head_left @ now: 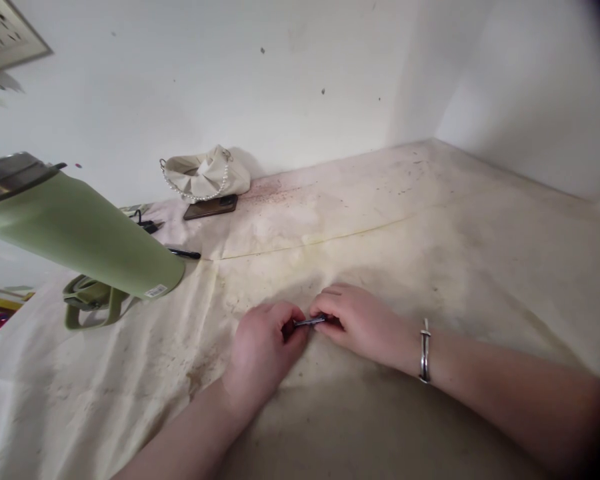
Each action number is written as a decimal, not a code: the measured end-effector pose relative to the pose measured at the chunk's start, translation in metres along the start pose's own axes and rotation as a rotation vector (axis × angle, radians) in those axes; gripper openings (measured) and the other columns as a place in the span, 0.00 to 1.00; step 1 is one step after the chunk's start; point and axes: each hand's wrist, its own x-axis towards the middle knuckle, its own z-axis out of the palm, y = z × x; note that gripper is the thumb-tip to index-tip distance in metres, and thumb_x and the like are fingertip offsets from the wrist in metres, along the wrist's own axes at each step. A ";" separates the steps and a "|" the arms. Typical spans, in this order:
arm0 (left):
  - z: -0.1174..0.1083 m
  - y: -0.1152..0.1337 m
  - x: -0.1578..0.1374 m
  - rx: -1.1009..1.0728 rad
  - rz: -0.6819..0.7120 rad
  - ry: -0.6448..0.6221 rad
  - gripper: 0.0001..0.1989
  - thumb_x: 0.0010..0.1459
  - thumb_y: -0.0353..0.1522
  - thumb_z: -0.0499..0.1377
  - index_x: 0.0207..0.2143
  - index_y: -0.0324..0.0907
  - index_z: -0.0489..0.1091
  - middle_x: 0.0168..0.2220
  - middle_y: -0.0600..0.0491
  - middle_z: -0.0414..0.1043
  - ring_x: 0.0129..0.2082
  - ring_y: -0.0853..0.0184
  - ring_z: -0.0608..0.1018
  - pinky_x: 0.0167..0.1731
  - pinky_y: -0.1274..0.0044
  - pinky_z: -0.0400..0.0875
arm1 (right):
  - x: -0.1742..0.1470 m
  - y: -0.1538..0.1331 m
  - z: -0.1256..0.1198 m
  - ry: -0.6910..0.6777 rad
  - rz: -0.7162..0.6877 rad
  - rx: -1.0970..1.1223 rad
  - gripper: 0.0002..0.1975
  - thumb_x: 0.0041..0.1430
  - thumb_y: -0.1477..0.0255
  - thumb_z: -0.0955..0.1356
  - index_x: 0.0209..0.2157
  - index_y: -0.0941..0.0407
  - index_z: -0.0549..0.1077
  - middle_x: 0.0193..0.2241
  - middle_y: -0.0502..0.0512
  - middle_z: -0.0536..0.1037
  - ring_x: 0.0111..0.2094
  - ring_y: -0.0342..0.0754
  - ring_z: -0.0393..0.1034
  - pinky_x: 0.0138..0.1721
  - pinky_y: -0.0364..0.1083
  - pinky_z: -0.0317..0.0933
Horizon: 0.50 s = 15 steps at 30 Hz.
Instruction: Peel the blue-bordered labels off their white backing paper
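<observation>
Both hands meet over the cloth-covered table, gripping a slim dark object with a silvery shine [309,321] from its two ends. My left hand [267,347] is closed, its thumb and fingers pinching the left end. From the other side, my right hand [363,323] pinches the right end with bent fingers. Only the short middle stretch shows between the fingertips; the ends are covered, so its exact kind cannot be made out. A silver bracelet [425,353] circles the right wrist.
A tall green tumbler [90,230] stands at left, a green lid with a handle [95,303] beside it. Behind are a black pen [185,253], a phone [210,207] and a cream bag with a pearl strap [207,175]. White walls border the wrinkled, stained cloth [370,247].
</observation>
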 end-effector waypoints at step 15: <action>0.000 0.000 -0.001 0.036 0.003 0.002 0.04 0.50 0.30 0.57 0.28 0.44 0.71 0.25 0.55 0.71 0.28 0.66 0.71 0.27 0.77 0.60 | 0.001 -0.001 -0.004 0.006 0.036 -0.025 0.02 0.51 0.76 0.69 0.29 0.57 0.72 0.27 0.51 0.72 0.31 0.45 0.63 0.31 0.43 0.55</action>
